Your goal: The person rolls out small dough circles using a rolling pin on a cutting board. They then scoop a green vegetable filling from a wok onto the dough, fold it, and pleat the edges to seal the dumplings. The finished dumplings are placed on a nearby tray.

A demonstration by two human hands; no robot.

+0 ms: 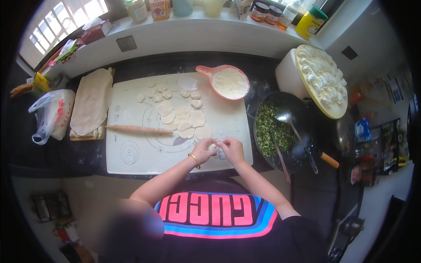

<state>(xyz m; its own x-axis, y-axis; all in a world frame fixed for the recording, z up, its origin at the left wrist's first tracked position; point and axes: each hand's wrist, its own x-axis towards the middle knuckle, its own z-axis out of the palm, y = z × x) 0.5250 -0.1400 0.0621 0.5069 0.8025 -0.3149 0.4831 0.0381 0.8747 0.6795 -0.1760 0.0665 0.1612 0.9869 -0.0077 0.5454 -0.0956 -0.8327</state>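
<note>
Just below the frame's middle, the left hand and right hand pinch what looks like a dumpling; press its edge snugly, not hard

One left hand and one right hand are touching one dough piece over one mat. One rolling pin is lying left; one bowl is sitting far. One wok at right is holding one spoon. Two dark-lidded jars are standing far right.

Left grip and right grip pinch a small dough piece over the pale mat
</note>
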